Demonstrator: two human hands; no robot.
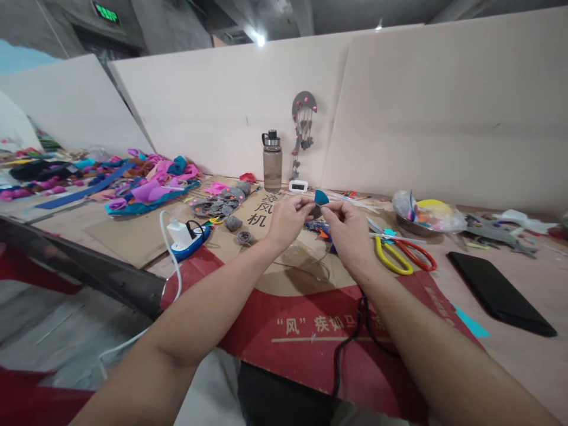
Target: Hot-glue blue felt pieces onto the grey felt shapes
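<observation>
Both hands meet over the cardboard. My left hand [289, 220] is closed in a pinch at the left edge of a small dark grey piece, apparently felt. My right hand [347, 228] pinches the right side of the same work. Between the fingertips a teal felt piece [320, 197] stands up, rounded on one side. My fingers partly cover how the two pieces join. A thin grey cord [323, 271] loops on the cardboard [284, 281] below my hands. Just right of my right hand lie scissors [402, 253] with one yellow and one red handle.
A black phone [499, 291] lies at the right, near a bowl [419, 223] of bagged bits. A water bottle [272, 163] and small digital clock [298, 186] stand against the board. Left are grey yarn balls [233, 223], a blue power strip [191, 242] with a white cable, and felt scraps [151, 188].
</observation>
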